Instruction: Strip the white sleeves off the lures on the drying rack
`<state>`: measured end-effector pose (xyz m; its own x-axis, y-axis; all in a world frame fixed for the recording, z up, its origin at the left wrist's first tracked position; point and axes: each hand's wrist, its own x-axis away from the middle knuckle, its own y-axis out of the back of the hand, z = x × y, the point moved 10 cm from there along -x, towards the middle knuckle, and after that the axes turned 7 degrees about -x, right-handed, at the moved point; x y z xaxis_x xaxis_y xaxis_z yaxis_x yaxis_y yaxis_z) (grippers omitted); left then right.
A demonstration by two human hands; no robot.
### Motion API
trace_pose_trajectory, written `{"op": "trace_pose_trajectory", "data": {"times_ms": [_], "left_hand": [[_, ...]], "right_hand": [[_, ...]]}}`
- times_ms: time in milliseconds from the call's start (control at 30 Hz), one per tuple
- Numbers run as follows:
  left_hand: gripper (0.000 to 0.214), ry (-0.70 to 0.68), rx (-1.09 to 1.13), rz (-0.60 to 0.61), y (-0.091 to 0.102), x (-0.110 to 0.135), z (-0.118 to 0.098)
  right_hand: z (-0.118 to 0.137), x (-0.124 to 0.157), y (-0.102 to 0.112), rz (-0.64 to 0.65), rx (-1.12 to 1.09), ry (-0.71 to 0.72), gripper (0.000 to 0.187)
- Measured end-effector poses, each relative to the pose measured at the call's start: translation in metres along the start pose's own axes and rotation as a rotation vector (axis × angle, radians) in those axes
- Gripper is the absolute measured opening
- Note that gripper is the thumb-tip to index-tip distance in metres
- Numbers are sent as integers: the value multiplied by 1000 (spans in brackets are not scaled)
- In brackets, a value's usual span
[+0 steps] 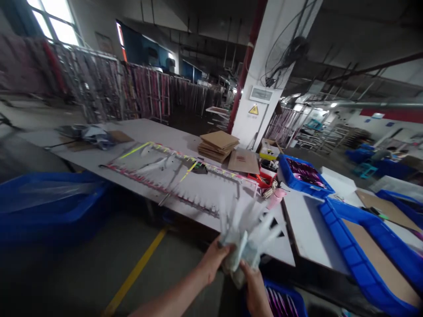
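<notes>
A pair of whitish work gloves (243,246) is in front of me, their fingers pointing up and away and smeared by motion. My left hand (214,257) is closed on the gloves' left side, thumb on top. On the lower right, my right hand (254,286) grips them too, thumb pressed against the cuff area. Beyond the gloves, a long frame with pink and yellow edges (194,207) and many small hooks lies on the white table (158,127). A pink bottle-like item (276,198) stands near the table's right end.
Stacked cardboard (218,145) lies by the pillar (256,105). Blue trays, one with dark pink pieces (306,172) and one cardboard-lined (370,259), are on the right. A blue bin (49,198) stands at left; another blue crate (286,301) is below my hands.
</notes>
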<state>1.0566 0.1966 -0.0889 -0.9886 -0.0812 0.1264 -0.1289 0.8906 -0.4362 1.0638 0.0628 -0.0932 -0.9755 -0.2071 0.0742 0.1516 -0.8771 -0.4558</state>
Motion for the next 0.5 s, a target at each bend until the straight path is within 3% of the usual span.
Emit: {"op": "trace_pose_trajectory", "data": {"times_ms": [100, 233, 367, 500], "left_hand": [[59, -37, -23, -78, 49, -54, -42], [54, -28, -81, -157, 113, -133, -68], [57, 45, -168, -305, 170, -213, -75], [56, 126, -127, -366, 199, -277, -71]], "right_hand": [[-12, -64, -60, 54, -2, -35, 45], [-44, -160, -124, 189, -122, -97, 43], [-78, -248, -149, 209, -221, -146, 41], [-118, -315, -154, 129, -257, -325, 43]]}}
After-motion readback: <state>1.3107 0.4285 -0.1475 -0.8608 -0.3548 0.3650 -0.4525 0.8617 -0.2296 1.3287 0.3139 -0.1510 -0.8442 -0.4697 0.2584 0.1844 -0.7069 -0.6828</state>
